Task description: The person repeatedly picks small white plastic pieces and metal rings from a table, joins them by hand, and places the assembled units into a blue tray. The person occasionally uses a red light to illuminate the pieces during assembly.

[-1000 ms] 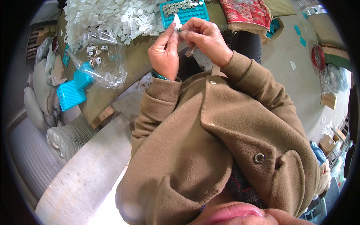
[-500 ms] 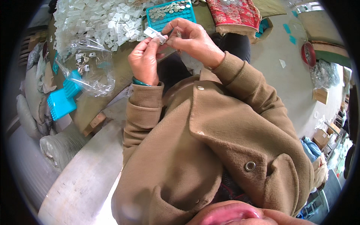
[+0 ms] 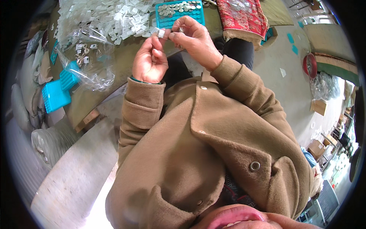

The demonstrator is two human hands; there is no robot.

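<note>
My left hand (image 3: 150, 63) pinches a small white plastic piece (image 3: 160, 33) between thumb and fingertips, its palm turned partly up. Close on its right is my right hand (image 3: 196, 42), with thumb and forefinger tips near the white piece; whether they touch it I cannot tell. Small silvery pieces (image 3: 181, 30) show inside the curled fingers of my right hand, too small to name. Just beyond both hands lies a teal tray (image 3: 179, 18) with rows of round silvery discs in its far part. A large heap of white plastic pieces (image 3: 110, 17) spreads to the left of it.
A clear plastic bag (image 3: 101, 78) lies on the table with several small white parts beside it. Teal trays (image 3: 56, 95) sit at the table's left edge. Red patterned cloth (image 3: 242, 19) lies at the far right. A pale bench (image 3: 76, 168) stands at lower left.
My left hand has rolled, showing more palm, and the white piece in it has turned. My right hand stays close beside it, still curled round the silvery pieces. The whole view has shifted slightly.
</note>
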